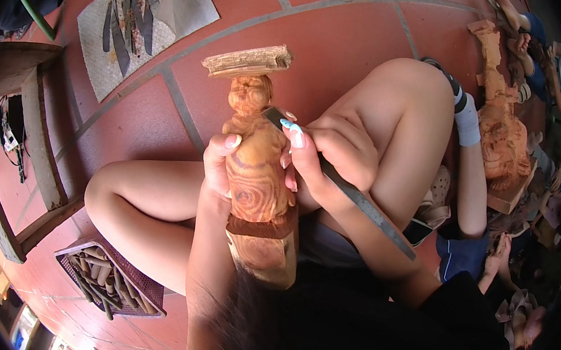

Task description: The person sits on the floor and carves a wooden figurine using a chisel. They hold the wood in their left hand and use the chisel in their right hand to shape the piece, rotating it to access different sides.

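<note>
A carved wooden figurine (251,151) stands upright between my legs, with a round body, a small head and a broad flat piece on top. Its grain is strongly swirled, and the lower end is an uncarved block. My left hand (220,160) wraps around the body, thumb on the front and fingertips showing on the far side. My right hand (332,150) grips a long flat metal blade (371,207), dark grey, whose tip touches or nearly touches the figurine's shoulder. The blade's other end reaches back along my right forearm.
Several dark flat blades (120,42) lie on a pale mat at the upper left. A wooden frame stool (40,144) stands at left, above a purple basket (151,302) of stick-like pieces. Another large wood carving (502,126) and people sitting are at right, on red tiles.
</note>
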The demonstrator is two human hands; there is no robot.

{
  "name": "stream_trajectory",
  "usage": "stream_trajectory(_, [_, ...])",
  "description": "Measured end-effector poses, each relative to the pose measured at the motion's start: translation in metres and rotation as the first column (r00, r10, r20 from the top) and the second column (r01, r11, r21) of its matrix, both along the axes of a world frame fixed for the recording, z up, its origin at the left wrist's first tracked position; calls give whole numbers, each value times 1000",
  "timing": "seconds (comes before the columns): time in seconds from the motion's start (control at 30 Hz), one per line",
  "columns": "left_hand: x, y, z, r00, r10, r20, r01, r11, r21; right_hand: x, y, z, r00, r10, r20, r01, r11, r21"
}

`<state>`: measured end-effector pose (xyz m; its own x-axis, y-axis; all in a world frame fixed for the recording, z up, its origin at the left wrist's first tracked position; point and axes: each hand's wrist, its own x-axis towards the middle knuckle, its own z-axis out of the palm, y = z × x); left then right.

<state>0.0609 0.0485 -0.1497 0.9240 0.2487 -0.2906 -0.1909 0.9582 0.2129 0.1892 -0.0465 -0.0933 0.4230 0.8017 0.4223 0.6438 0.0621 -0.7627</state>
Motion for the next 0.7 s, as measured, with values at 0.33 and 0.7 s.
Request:
stream_trajectory(0.33, [-1, -2, 2, 1000, -10, -21, 10, 1000, 9, 0, 6, -7, 999, 3, 40, -7, 994, 105])
stream_trajectory(0.7, [3, 7, -6, 996, -52, -76, 46, 996, -75, 68, 17, 38, 815, 286, -505, -347, 938, -28])
